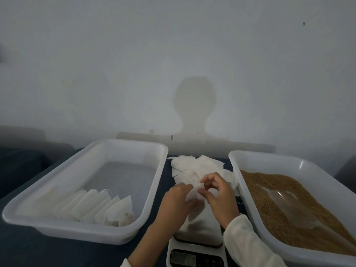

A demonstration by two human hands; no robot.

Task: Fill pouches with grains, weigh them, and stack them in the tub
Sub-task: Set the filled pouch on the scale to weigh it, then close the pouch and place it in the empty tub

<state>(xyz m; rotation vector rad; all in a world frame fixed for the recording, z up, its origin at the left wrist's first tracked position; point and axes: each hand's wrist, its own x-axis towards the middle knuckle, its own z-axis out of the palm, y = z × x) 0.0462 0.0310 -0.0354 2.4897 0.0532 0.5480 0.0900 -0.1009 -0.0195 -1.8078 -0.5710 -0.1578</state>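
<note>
White pouch (pixel 193 193) pinched btwn L hand (pixel 176 198) & R hand (pixel 217 191), above scale (pixel 196 253).

Two bare hands, left hand (pixel 178 197) and right hand (pixel 217 193), no rings or gloves seen, cream long sleeve (pixel 248 245) worn on right arm, pale cuff edge (pixel 125 264) glimpsed at left wrist.

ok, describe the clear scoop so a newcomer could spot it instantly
Start at the white tub on the person's right, the one filled with brown grain. The scoop lies on the grain near the tub's middle. It is the only transparent thing there: glossy clear plastic against the matte brown, with grain showing through it.
</note>
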